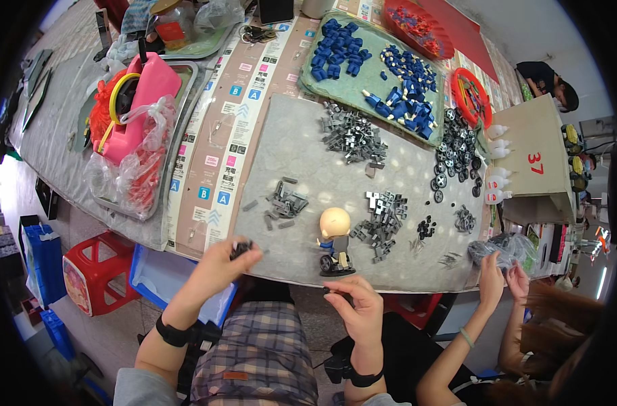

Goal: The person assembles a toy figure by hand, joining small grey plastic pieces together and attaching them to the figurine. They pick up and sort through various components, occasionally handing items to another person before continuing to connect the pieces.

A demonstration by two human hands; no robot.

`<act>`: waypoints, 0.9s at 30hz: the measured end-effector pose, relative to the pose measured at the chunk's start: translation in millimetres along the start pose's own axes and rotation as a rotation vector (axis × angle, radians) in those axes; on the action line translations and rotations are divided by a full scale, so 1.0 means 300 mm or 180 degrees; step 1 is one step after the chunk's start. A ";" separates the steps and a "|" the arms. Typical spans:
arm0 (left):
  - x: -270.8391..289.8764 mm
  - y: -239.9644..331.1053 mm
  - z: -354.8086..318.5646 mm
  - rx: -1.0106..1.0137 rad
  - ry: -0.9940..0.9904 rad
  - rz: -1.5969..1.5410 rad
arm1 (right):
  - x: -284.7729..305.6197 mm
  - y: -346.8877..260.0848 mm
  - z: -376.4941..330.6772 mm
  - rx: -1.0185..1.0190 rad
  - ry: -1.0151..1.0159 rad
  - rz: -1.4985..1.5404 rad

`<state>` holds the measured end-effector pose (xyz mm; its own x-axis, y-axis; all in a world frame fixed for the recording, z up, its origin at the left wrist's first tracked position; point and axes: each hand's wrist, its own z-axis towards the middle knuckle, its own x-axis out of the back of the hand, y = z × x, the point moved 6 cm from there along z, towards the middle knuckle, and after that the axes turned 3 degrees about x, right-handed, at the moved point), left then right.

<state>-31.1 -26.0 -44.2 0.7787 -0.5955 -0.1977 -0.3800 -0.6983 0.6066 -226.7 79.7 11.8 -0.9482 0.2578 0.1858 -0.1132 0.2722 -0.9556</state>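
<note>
My left hand (217,271) is closed around small dark grey parts (241,250) at the table's near edge. Just right of centre, my right hand (357,306) pinches a small dark piece (330,290) between thumb and fingers; its kind is too small to tell. Between and beyond both hands stands a figurine (335,223) with a smooth round cream head and blue clothing. It sits in a grey-and-black wheelchair-like seat on a black base. Grey plastic parts (287,203) lie loose left of it, and a heap of grey bracket-like parts (384,227) lies to its right.
Further back are more grey parts (352,134), black wheels (452,152) and a green tray (379,30) of blue figure parts. A metal tray (161,216) with pink and red items stands left. At right, a co-worker's hands (491,281) handle a plastic bag (511,250). A red stool (99,271) stands lower left.
</note>
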 end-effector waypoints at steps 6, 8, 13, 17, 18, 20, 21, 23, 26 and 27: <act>0.065 0.083 0.003 -0.0674 0.1585 0.1895 | -0.039 0.002 -0.032 -0.0094 0.0326 0.0181; 0.072 0.094 -0.007 -0.1250 0.1847 0.1912 | -0.035 0.000 -0.033 -0.0075 0.0509 0.0307; 0.089 0.097 -0.017 -0.1387 0.1734 0.1713 | -0.018 -0.005 -0.039 0.0091 0.0700 0.0418; -0.004 0.050 -0.038 -0.0667 0.0397 -0.0083 | -0.010 0.018 -0.045 0.0000 0.0721 0.0912; -0.068 0.034 -0.050 -0.0582 -0.0175 -0.0420 | -0.013 0.014 -0.046 0.0008 0.0703 0.1025; -0.205 0.020 -0.064 -0.0278 -0.1191 -0.1022 | 0.001 0.002 -0.044 0.0026 0.0670 0.1111; -0.279 0.016 -0.058 -0.0198 -0.1565 -0.1159 | 0.022 0.000 -0.049 0.0007 0.0745 0.1086; -0.351 0.019 -0.049 -0.0242 -0.1635 -0.0984 | 0.050 -0.005 -0.053 -0.0082 0.0883 0.1345; -0.418 0.024 -0.038 -0.0354 -0.1575 -0.0656 | 0.109 -0.021 -0.085 -0.0161 0.1264 0.1224; -0.426 0.024 -0.037 -0.0405 -0.1400 -0.0484 | 0.126 -0.027 -0.096 0.0017 0.1234 0.0817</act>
<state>-127.9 49.5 -5.9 0.5253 -0.6211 -0.5817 -0.1927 -0.7526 0.6296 -253.0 113.9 33.1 -0.7649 0.6440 0.0141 0.1080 0.1498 -0.9828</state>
